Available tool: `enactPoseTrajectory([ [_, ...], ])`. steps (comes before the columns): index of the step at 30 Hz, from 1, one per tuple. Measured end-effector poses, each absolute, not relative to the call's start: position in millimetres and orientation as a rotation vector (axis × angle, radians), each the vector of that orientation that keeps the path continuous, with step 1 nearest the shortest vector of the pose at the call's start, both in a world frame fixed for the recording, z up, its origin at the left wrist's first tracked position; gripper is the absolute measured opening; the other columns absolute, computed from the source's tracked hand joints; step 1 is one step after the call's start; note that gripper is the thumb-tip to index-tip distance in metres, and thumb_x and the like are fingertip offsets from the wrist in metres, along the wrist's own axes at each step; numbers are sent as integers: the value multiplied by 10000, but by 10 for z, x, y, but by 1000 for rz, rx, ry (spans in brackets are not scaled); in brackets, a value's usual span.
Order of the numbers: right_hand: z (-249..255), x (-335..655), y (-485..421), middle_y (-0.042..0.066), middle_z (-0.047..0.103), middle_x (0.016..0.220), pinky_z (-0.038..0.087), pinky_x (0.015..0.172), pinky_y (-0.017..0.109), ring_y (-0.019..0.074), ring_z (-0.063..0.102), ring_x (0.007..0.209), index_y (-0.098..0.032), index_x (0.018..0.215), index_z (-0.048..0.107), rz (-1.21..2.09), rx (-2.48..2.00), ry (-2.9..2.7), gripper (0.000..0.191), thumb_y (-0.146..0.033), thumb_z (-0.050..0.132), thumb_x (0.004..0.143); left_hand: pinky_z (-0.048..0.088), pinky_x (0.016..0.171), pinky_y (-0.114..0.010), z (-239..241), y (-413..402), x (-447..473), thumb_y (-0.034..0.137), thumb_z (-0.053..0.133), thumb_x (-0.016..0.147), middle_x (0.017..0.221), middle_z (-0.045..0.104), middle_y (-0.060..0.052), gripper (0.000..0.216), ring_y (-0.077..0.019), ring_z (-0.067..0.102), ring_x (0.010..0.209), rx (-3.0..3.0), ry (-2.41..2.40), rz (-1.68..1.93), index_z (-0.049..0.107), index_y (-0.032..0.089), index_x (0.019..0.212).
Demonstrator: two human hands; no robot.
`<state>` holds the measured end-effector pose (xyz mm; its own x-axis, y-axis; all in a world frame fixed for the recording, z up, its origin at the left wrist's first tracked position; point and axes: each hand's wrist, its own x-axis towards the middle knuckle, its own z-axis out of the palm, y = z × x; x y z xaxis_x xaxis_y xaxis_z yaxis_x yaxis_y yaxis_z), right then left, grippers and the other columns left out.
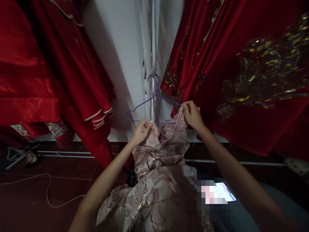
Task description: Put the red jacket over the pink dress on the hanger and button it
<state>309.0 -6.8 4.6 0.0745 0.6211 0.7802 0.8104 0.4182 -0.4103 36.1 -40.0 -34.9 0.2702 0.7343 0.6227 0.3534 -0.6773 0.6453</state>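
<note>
A pale pink dress [154, 180] with a shiny metallic pattern spreads from the middle of the view down to the bottom edge. Behind its top is a purple wire hanger [142, 104], hook upward, against white upright rails. My right hand [192, 115] pinches the dress's right shoulder, which sits over the hanger's right arm. With fingers closed, my left hand [142, 131] grips the left side of the dress top, just below the hanger's bottom bar. The hanger's left arm is bare.
Red garments [82, 74] hang on the left, and a red gown [251, 122] with gold sequins hangs on the right. A lit phone [225, 191] lies at lower right, partly pixelated. A white cable [50, 193] runs across the dark red floor, near shoes [31, 158].
</note>
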Motion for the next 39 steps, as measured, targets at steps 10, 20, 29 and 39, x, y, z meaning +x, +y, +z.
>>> enactPoseTrajectory([
  [10,169,3123,-87,57,621,809,389,786,407,239,568,825,-228,896,539,-189,-1252,-1642,273,-439,367,876,440,676,-256,-850,79,-813,433,496,802,750,632,-42,290,-153,567,712,1779,1522,1633,608,165,790],
  [20,221,3126,-144,42,620,790,397,790,402,234,575,830,-244,894,536,-158,-1269,-1637,261,-447,373,871,443,676,-247,-924,96,-876,439,464,813,737,614,-34,307,-141,558,703,1733,1521,1609,590,159,795],
  [29,184,3168,-65,52,627,788,407,774,416,239,583,781,-252,898,553,-141,-1257,-1643,287,-480,386,853,441,774,-271,-774,15,-894,423,439,838,839,640,-44,292,-158,576,819,1793,1567,1564,591,175,856],
  [39,138,3194,10,-1,544,676,411,599,305,166,512,602,-237,839,526,-6,-1192,-1679,278,-492,417,837,387,905,-311,-208,117,-625,431,460,840,983,664,-55,319,-175,575,946,2141,1406,1575,645,188,932],
])
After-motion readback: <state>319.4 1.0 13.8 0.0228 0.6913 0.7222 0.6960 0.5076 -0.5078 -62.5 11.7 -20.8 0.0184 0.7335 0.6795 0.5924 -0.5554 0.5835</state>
